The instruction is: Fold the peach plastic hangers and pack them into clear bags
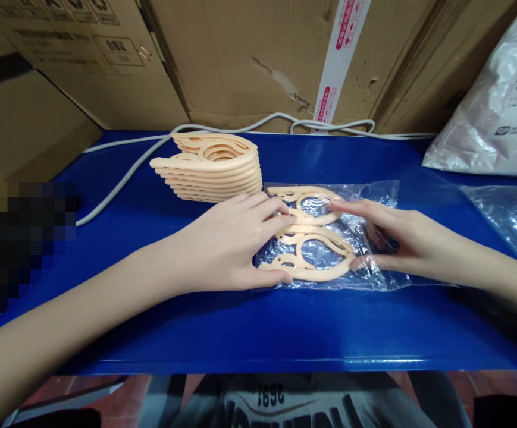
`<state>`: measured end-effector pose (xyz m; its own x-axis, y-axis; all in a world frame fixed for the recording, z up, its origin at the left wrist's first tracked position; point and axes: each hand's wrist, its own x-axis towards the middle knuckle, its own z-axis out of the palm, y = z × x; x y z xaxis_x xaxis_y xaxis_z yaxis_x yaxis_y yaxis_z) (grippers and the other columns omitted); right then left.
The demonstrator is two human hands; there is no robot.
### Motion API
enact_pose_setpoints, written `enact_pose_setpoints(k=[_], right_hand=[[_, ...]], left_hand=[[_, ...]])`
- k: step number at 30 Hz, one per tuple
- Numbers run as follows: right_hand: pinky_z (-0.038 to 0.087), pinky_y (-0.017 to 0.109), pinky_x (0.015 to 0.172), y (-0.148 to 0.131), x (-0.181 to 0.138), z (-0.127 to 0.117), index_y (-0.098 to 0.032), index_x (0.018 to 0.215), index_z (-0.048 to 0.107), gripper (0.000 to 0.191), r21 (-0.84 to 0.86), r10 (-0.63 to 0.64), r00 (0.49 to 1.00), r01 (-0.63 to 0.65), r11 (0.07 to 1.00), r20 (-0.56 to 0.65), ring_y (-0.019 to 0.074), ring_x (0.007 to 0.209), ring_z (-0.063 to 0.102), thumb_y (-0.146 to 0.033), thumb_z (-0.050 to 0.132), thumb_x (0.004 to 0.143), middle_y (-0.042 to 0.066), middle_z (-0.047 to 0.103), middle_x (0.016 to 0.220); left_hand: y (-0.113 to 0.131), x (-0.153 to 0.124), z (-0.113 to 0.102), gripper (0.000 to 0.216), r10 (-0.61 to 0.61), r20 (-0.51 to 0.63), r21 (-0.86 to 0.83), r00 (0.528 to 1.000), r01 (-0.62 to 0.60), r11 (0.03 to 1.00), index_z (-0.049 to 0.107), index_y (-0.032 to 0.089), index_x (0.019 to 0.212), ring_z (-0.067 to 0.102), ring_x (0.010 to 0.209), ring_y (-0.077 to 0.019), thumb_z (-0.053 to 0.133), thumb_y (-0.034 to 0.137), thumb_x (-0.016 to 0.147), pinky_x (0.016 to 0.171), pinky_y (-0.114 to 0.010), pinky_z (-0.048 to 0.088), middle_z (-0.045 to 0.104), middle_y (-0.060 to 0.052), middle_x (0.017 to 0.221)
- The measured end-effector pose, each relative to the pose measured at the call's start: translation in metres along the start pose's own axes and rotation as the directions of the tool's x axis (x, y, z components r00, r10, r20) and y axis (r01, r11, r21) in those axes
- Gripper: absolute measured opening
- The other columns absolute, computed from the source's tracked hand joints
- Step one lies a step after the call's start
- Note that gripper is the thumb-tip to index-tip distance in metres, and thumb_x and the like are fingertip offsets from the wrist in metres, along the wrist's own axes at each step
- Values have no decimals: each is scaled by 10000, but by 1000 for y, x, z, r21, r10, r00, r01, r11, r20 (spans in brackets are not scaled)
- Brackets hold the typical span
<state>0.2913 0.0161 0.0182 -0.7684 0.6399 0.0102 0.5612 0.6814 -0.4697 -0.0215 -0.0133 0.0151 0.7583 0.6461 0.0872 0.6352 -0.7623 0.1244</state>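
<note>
**Pressing peach hangers flat on a clear bag, both hands spread**

Cardboard boxes point(240, 53) are stacked along the back, 10 to 2 o'clk. The blue table point(240, 333) fills the middle of the view. A grey poly bag point(499, 101) is leaned at 2 o'clk, w/ a second clear sheet point(508, 220) at 3 o'clk. A white cable point(119, 178) is run along the back edge and down toward 9 o'clk.

A stack of hangers point(213, 169), peach plastic, is set at 11 o'clk from table centre. It sits just beside the clear bag point(365, 196), which is spread flat at centre. The flat hangers point(325, 274) are laid on that bag, or part-way in it; which one can't be told through the glare.

The L hand point(226, 249) is opened flat at the 9 o'clk end of the flat hangers. Its fingers are laid over the top pieces and its thumb is set along the near edge. The R hand point(401, 241) is opened too, at the 3 o'clk end. Its index finger is stretched to the far hanger and its thumb is touched to the near tip, w/ the film under the palm. Nothing is clenched by either hand.

Handling, as judged:
- **Hangers:** light, thin and stiff, prob. smooth enough to slide over one another. They are best taken by the outer ends, thumb under and fingers on top, so the set is kept aligned.
- **Bag:** soft, slippery and crinkly, so it is easily dragged along. It is best pinched at an edge or the mouth.
</note>
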Motion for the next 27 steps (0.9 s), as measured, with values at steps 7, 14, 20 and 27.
enact_pose_setpoints(k=[7, 14, 20, 27], right_hand=[[442, 278, 568, 0, 0, 1, -269, 1565, 435, 730, 8, -3, 1000, 3, 1000, 0, 132, 612, 531, -559, 643, 928, 68, 667, 1053], [435, 285, 567, -2, 2, 1, -241, 1537, 471, 708, 19, -4, 1000, 4, 1000, 0, 144, 622, 545, -568, 629, 929, 82, 685, 1070], [478, 311, 597, 1, -1, 1, -275, 1575, 425, 723, 25, -16, 1000, 16, 1000, 12, 156, 660, 567, -537, 634, 934, 92, 673, 1161], [511, 308, 620, 6, -3, -3, -323, 1565, 438, 742, 47, -16, 998, 19, 999, -61, 178, 722, 616, -494, 706, 895, 45, 692, 1051]], left_hand=[[-2, 1, 0, 670, -9, 4, -33, 1000, 10, 999, 573, 140, 1403, 602, 1200, -324, 600, 613, 930, 962, -443, 510, 617, -151, 1369], [-1, 1, 0, 680, -3, -3, -13, 1000, 2, 1000, 558, 145, 1413, 608, 1195, -316, 578, 633, 940, 936, -425, 514, 620, -149, 1378], [-3, 0, 0, 676, -1, 7, -12, 1000, 1, 1000, 576, 157, 1391, 612, 1185, -315, 561, 661, 940, 937, -430, 513, 621, -144, 1368], [-2, 1, -4, 715, 6, -146, 31, 989, -1, 1000, 592, 148, 1352, 611, 1181, -325, 496, 725, 940, 991, -455, 482, 642, -146, 1339]])
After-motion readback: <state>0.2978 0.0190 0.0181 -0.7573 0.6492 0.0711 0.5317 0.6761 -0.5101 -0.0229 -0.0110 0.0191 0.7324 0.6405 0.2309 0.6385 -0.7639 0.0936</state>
